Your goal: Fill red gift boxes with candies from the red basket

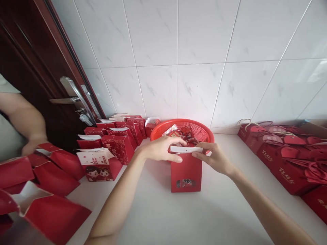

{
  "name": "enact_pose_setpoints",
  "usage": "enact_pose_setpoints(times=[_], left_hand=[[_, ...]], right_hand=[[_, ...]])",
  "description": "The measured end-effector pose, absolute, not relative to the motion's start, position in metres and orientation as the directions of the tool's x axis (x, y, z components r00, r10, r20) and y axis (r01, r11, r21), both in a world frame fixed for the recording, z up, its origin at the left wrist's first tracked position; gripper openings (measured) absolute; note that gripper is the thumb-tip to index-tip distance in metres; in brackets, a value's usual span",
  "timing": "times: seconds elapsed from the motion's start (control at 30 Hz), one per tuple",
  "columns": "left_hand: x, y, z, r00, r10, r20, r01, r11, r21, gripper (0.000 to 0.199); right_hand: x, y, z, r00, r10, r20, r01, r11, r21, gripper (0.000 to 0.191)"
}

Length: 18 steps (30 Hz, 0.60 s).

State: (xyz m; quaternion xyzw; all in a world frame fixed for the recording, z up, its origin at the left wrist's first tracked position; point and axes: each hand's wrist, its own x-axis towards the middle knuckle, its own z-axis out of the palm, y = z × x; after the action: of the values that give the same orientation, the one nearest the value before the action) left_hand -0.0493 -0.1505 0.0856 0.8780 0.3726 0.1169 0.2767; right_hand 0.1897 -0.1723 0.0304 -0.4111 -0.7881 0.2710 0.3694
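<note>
A red paper gift box (186, 170) stands upright in front of me, its white-edged top flap raised. Through a small clear window low on its front, wrapped pieces show. My right hand (217, 157) pinches the right end of the flap between thumb and fingers. At the left of the box top is my left hand (158, 148), thumb and fingers spread apart around the flap's left end; I cannot tell whether it touches. Just behind the box, a red plastic basket (156, 131) holds several wrapped candies (187, 131), partly hidden by my hands.
Several red boxes (119, 149) stand in rows on the left of the white table (153, 217). Red boxes with handles (277, 161) line the right side. A tiled wall (201, 92) closes off the back. At far left, another person's arm (25, 117) is beside a dark door (38, 64).
</note>
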Motion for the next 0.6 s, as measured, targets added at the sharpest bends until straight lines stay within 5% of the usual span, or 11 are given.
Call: enact_pose_setpoints(times=[0.13, 0.37, 0.6], left_hand=[[-0.047, -0.149, 0.081, 0.685, 0.728, -0.021, 0.648, -0.596, 0.473, 0.024], [-0.042, -0.144, 0.071, 0.591, 0.682, 0.431, 0.365, -0.702, 0.611, 0.026], [-0.018, -0.153, 0.064, 0.495, 0.562, 0.662, 0.219, -0.818, 0.532, 0.017]], right_hand=[[0.192, -0.172, 0.03, -0.411, 0.842, 0.349, 0.395, 0.509, -0.765, 0.028], [0.206, -0.172, 0.033, -0.487, 0.801, 0.348, 0.001, 0.399, -0.917, 0.048], [0.223, -0.171, 0.04, -0.306, 0.799, 0.517, 0.001, 0.544, -0.839, 0.026]])
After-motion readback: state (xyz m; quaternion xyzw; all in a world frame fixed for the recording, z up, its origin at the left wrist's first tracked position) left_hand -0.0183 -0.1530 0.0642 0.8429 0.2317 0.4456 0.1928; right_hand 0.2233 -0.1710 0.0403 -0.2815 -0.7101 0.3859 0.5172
